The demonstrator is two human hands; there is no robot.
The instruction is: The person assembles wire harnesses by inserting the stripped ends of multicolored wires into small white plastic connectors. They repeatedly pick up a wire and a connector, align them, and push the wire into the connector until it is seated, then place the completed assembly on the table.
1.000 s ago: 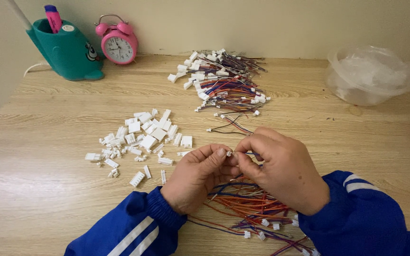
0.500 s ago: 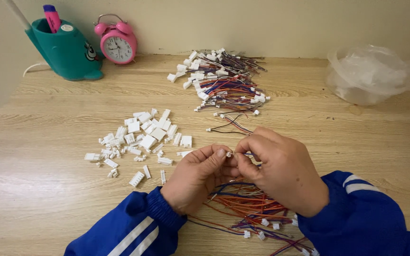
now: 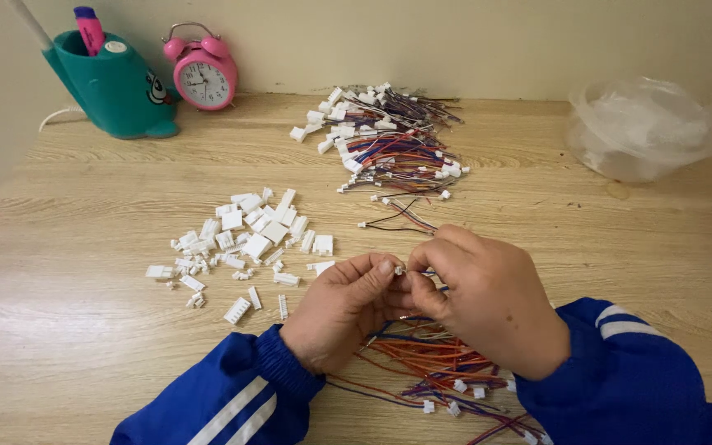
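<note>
A pale wooden table fills the view. A plain cream wall rises at its far edge, evenly lit.

Small white connector pinched at fingertip height
Thin coloured wires trail from it, bunched on the wooden table beneath

Both hands meet near the middle. The left hand curls palm inward, thumb and forefinger pinched together. The right hand arches knuckles up, its fingers pressing against the left's. Blue sleeves cover both forearms.
</note>
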